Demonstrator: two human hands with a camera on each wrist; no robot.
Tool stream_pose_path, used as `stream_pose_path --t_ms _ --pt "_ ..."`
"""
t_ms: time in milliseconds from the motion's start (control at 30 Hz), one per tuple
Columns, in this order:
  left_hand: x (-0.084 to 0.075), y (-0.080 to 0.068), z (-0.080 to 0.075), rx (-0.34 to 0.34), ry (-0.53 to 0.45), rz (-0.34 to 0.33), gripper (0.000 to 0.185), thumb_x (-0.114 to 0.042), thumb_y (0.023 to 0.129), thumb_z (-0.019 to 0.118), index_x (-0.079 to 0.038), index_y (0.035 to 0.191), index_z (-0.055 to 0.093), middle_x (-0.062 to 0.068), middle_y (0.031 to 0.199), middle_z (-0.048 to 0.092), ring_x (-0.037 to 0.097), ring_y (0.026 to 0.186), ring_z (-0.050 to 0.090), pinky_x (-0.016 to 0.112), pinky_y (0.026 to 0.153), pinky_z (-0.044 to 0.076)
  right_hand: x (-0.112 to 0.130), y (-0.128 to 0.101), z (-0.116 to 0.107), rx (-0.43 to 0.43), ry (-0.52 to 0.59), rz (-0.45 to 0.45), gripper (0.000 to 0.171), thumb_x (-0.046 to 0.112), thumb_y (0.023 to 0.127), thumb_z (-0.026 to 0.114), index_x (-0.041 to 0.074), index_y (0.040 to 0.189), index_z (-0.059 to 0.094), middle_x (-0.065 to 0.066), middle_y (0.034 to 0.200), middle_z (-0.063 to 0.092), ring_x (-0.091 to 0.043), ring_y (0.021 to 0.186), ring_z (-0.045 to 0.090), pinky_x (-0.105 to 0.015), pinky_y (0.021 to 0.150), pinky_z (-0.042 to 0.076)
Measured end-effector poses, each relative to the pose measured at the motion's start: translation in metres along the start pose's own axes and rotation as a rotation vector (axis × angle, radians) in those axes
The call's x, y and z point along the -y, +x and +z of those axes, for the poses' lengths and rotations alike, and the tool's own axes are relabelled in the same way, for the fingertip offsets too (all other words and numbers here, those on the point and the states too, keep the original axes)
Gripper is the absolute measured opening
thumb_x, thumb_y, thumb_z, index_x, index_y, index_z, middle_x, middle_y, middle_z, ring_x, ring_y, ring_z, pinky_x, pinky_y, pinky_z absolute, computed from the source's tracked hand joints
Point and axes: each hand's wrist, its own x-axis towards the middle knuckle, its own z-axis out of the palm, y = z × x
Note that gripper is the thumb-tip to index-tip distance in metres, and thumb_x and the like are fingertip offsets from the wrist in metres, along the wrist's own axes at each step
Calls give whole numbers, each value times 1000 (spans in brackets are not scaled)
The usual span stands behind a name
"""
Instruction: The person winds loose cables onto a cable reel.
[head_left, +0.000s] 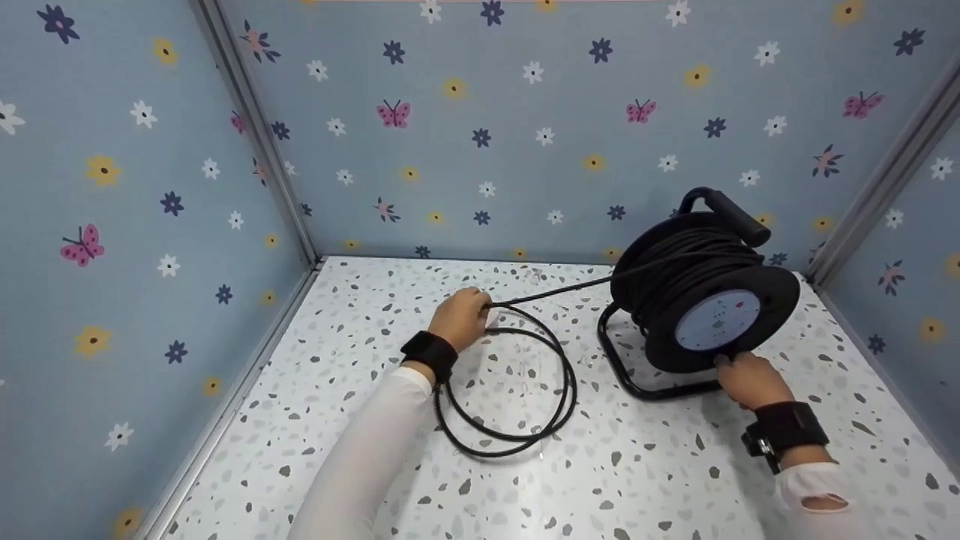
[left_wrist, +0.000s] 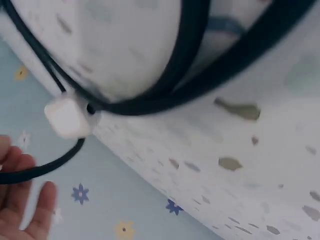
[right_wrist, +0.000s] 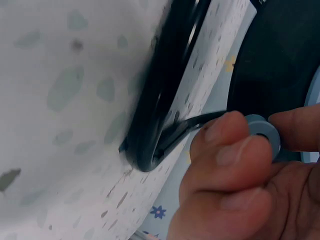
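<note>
on speckled table, left hand (head_left: 463, 319) gripping cable (head_left: 555, 291) leading rightward; right hand (head_left: 746, 377) pinching reel's knob (right_wrist: 261, 134)

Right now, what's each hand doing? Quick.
Left hand: grips the loose black rubber cable near its coil.
Right hand: pinches a small grey-blue round knob on the black plastic cable reel.

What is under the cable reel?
The black tube stand on the speckled table holds up the cable reel. The right hand covers the reel's lower rim.
</note>
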Motion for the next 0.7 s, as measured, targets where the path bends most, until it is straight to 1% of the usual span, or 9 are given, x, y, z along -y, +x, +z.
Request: stream_pose_path --t_ms 100,167,267,367,433,467,567,633,700 --pt "8 5 -25 -163 -192 55 10 -1 103 69 0 106 78 17 104 76 34 99 74 47 92 61 7 -1 7 18 -3 -1 48 29 114 33 0 88 62 -19 84 59 -24 54 57 -40 57 45" --pt "9 11 -42 -295 -273 104 10 1 102 69 1 106 78 17 103 76 33 99 74 45 93 60 10 -2 10 19 9 17 49 31 114 33 3 84 59 -16 80 59 -22 53 56 -40 56 44" --pt "3 18 -72 -479 -320 216 9 3 101 69 3 106 77 19 101 76 33 95 74 43 90 61 12 -3 12 17 22 29 49 32 114 33 6 80 57 -11 71 59 -21 51 55 -39 55 44" --pt "-9 21 -101 -576 -302 291 8 -5 101 73 2 100 75 17 93 73 31 87 71 41 84 59 10 -4 12 7 27 24 50 33 115 33 6 82 58 -9 69 58 -22 51 55 -39 56 44" --pt "-16 21 -119 -540 -302 260 27 -23 102 74 -3 84 69 10 79 65 26 74 63 37 75 54 9 -4 12 7 33 29 50 34 115 32 6 82 58 -8 66 58 -22 51 55 -39 56 44" --pt "-19 20 -126 -491 -307 219 43 -39 103 73 -8 75 64 6 72 59 23 68 57 35 70 49 9 -4 12 9 36 33 50 35 115 32 7 82 58 -6 64 58 -21 51 55 -39 56 44" --pt "-22 15 -142 -278 -337 63 74 -83 91 63 -20 59 44 -6 60 39 15 56 36 31 59 30 8 -2 13 23 45 37 51 35 115 31 8 79 57 -4 60 56 -20 49 53 -38 56 43" --pt "-18 10 -145 -146 -353 -5 78 -94 85 58 -24 55 37 -9 56 31 12 52 29 30 55 26 8 -2 14 27 50 34 51 34 115 31 8 79 57 -5 62 55 -19 49 52 -38 55 44" --pt "-9 3 -144 -68 -351 -37 77 -90 86 63 -25 55 36 -11 55 28 10 50 26 29 53 25 8 -1 14 18 49 21 51 33 115 31 6 81 58 -8 68 56 -20 50 53 -39 55 44"
